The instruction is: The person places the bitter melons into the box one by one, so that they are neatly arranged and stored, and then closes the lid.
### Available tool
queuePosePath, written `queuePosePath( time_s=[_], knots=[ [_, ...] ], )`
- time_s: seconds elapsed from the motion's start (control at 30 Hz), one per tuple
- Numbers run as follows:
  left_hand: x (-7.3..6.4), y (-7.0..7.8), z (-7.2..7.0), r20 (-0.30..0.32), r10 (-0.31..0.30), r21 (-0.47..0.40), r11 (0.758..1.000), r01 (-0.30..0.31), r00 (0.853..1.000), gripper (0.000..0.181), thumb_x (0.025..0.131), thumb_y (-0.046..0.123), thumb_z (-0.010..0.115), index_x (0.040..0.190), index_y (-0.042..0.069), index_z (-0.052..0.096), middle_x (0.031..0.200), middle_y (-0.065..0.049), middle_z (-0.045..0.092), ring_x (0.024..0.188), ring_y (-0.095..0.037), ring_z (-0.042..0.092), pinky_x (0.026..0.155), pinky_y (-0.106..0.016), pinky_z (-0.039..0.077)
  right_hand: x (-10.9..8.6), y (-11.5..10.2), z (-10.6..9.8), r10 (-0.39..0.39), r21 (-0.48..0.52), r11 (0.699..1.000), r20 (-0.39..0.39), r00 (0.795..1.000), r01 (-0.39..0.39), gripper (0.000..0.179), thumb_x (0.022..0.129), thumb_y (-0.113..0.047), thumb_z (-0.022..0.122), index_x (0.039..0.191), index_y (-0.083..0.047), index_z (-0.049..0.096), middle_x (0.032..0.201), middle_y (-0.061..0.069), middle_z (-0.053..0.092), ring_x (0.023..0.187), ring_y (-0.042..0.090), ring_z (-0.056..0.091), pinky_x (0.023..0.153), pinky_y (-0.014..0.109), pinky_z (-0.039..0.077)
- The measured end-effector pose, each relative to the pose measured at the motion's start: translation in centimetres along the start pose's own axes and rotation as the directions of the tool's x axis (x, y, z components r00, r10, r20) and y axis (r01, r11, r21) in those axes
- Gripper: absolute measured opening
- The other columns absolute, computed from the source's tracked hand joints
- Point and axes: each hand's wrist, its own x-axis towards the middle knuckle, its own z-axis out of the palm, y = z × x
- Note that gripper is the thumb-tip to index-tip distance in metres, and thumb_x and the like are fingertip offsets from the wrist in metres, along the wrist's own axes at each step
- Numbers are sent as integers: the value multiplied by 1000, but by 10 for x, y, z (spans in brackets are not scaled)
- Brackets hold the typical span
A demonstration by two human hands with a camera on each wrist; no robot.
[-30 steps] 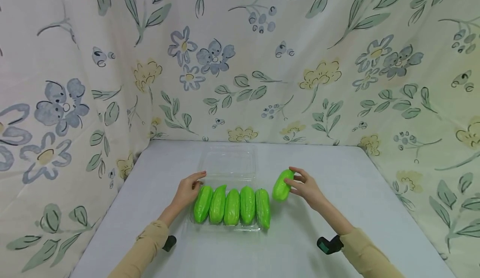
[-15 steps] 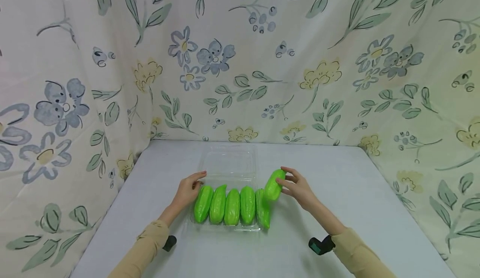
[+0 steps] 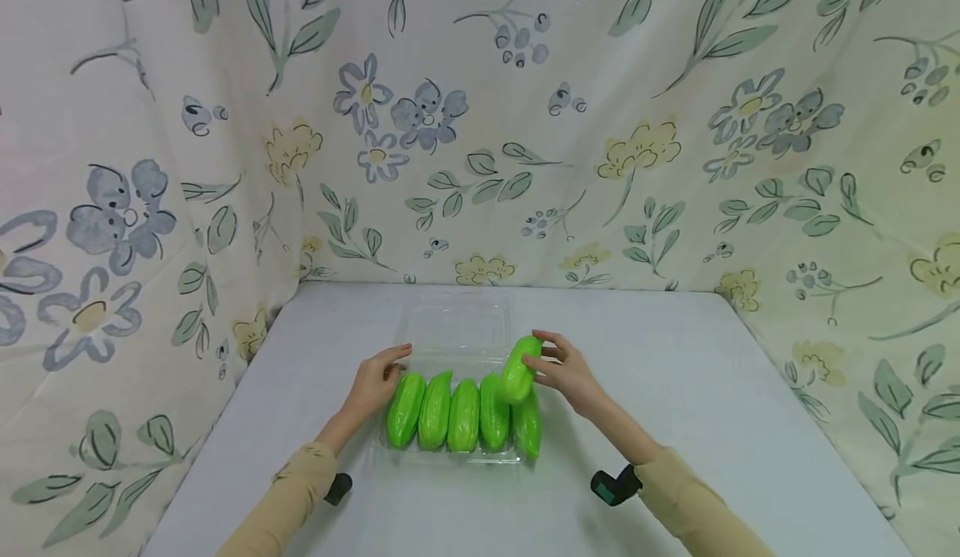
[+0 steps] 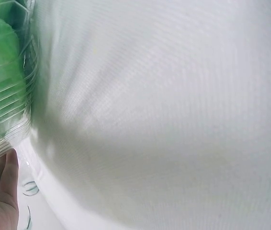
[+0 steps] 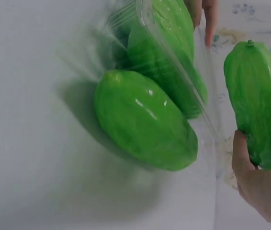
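My right hand (image 3: 566, 373) grips a glossy green papaya (image 3: 520, 369) between thumb and fingers, raised over the right end of a clear plastic clamshell box (image 3: 483, 458). The right wrist view shows this papaya (image 5: 255, 96) upright, stem nub at the top. Several more papayas (image 3: 464, 415) lie side by side in the box. Another papaya (image 5: 145, 122) rests along the outside of its right wall. At the box's back left corner is my left hand (image 3: 377, 380); its fingers (image 4: 10, 172), fairly straight in the left wrist view, touch the ribbed wall.
The box's clear lid (image 3: 457, 323) lies folded back behind it on the white table (image 3: 622, 323). A floral curtain (image 3: 480, 123) hangs behind the table and down both sides. Dark wrist-worn devices (image 3: 615, 486) sit under the forearms.
My right hand has carried its papaya leftward, from right of the box to over its right end, now overlapping two papayas in the head view. My left hand has stayed in place.
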Motion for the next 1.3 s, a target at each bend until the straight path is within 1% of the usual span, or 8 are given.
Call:
queuePosePath(
  time_s=[0.13, 0.33, 0.6, 0.8, 0.87, 1.07, 1.1, 1.3],
  knots=[
    [1, -2, 1, 0, 13, 2, 1000, -13, 1000, 39, 87, -14, 48, 123, -4, 61, 128, -20, 60, 93, -31, 69, 69, -29, 58, 2, -1, 8, -8, 3, 1000, 6, 1000, 8, 57, 88, -19, 67, 140, -12, 43, 133, 24, 45, 106, 23, 58, 90, 37, 55],
    [1, -2, 0, -4, 8, -13, 1000, -8, 1000, 39, 87, -14, 48, 123, -4, 61, 128, -20, 60, 92, -32, 69, 70, -31, 58, 6, -3, 21, -17, 20, 1000, 23, 1000, 16, 56, 88, -17, 67, 139, -15, 44, 133, 22, 46, 107, 24, 58, 91, 42, 54],
    [1, -1, 0, -2, 4, -3, 1000, -4, 1000, 39, 87, -14, 49, 122, -4, 61, 127, -19, 60, 92, -31, 69, 70, -31, 58, 9, -3, 34, -30, 41, 999, 35, 999, 28, 57, 87, -18, 68, 139, -15, 45, 131, 22, 48, 102, 22, 60, 88, 41, 56],
    [1, -1, 0, -7, 14, -2, 1000, -14, 1000, 39, 87, -14, 48, 122, -5, 61, 126, -20, 60, 92, -32, 70, 70, -32, 58, 12, -3, 44, -46, 43, 998, 53, 997, 44, 57, 87, -19, 68, 139, -14, 45, 132, 23, 47, 107, 26, 58, 86, 39, 56],
    [1, -1, 0, -6, 12, -1, 1000, -12, 1000, 39, 87, -14, 48, 123, -4, 61, 127, -20, 60, 92, -32, 69, 69, -32, 58, 11, -7, 48, -54, 41, 998, 70, 996, 51, 57, 87, -18, 68, 139, -12, 45, 133, 24, 46, 108, 26, 58, 87, 42, 56],
    [1, -3, 0, 0, 15, 4, 1000, -15, 1000, 39, 87, -14, 48, 122, -4, 61, 127, -20, 60, 91, -32, 70, 68, -30, 57, 13, -9, 61, -60, 15, 998, 100, 993, 58, 58, 88, -20, 68, 140, -13, 44, 134, 24, 46, 109, 28, 57, 88, 43, 55],
    [1, -3, 0, 1, 14, 3, 1000, -14, 1000, 39, 87, -14, 48, 123, -4, 61, 127, -20, 60, 91, -32, 70, 68, -30, 57, 16, -6, 64, -66, 13, 998, 98, 993, 65, 58, 88, -21, 68, 140, -13, 44, 134, 24, 46, 109, 28, 57, 87, 43, 56],
    [2, -1, 0, 4, -1, 11, 1000, 1, 1000, 39, 87, -14, 49, 123, -3, 61, 128, -19, 60, 92, -30, 70, 68, -29, 57, 16, -11, 75, -94, 31, 995, 124, 988, 91, 58, 88, -20, 67, 141, -11, 43, 134, 25, 45, 108, 28, 57, 90, 47, 54]
  ],
)
